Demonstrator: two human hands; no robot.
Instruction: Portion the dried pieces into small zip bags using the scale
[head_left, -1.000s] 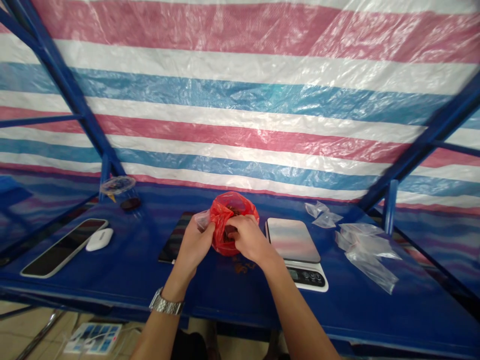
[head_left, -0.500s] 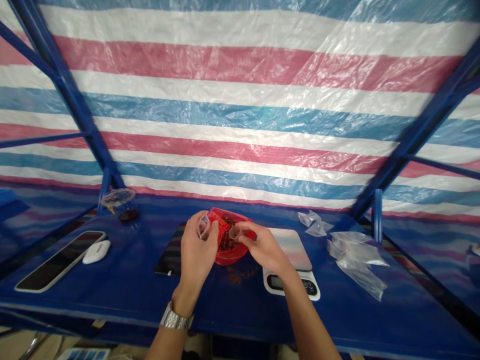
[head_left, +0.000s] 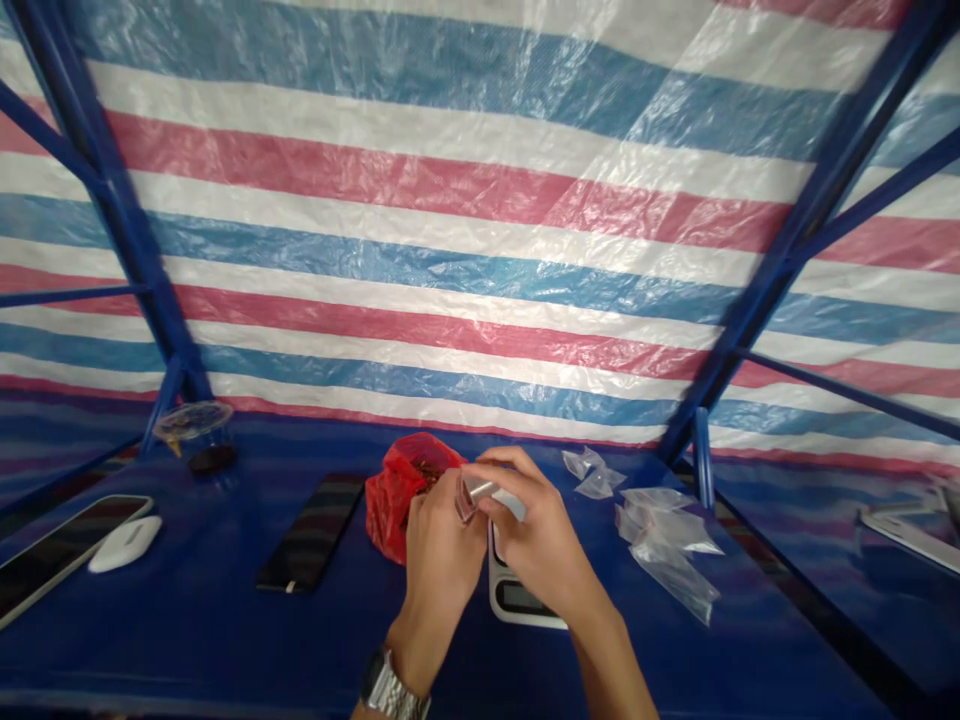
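Observation:
My left hand (head_left: 442, 555) and my right hand (head_left: 534, 525) meet at the middle of the blue table, pinching a small clear plastic bag (head_left: 469, 497) between their fingers. Just left of them slumps a red plastic bag (head_left: 391, 510), with dark brown pieces showing at its mouth (head_left: 431, 470). My left hand touches its side. Under my right hand, a white digital kitchen scale (head_left: 517, 600) is mostly hidden. A black tablet (head_left: 311, 533) lies left of the red bag.
Further clear plastic bags (head_left: 664, 540) lie right of the scale. At the left are a white computer mouse (head_left: 125, 544), a flat dark device (head_left: 52, 550) and a clear cup (head_left: 193, 422) beside a dark lid (head_left: 212, 459). A striped tarpaulin (head_left: 450, 260) and blue steel bars (head_left: 112, 200) stand behind.
My hands have moved off the red bag's opening and now pinch the small clear bag together above the scale. The red bag looks more slumped, and the view has shifted.

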